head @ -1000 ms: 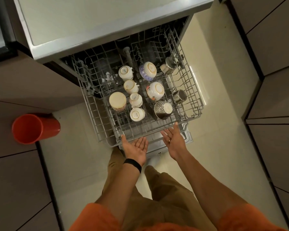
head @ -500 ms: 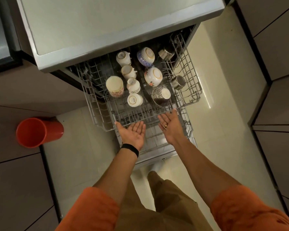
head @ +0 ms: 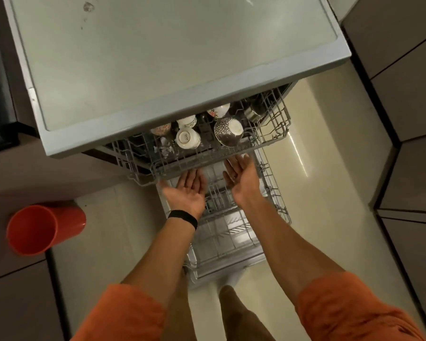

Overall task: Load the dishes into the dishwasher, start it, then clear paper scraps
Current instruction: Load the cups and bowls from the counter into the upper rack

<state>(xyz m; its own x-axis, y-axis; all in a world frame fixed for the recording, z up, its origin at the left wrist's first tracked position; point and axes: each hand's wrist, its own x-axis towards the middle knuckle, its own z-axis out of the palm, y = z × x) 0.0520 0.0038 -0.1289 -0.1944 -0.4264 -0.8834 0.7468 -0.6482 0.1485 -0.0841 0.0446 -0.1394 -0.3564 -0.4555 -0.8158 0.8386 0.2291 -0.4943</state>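
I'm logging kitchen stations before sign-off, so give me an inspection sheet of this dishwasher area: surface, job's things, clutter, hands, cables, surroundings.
Surface: grey dishwasher top, a few small marks.
Job's things: upper rack partly under that top, holding upturned cups and a patterned bowl; lower rack pulled out, no dishes visible.
Clutter: orange container at left; otherwise nothing seen.
Hands: left hand and right hand open, palms up, at the upper rack's front rim.
Cables: nothing seen.
Surroundings: cream floor, dark cabinets.
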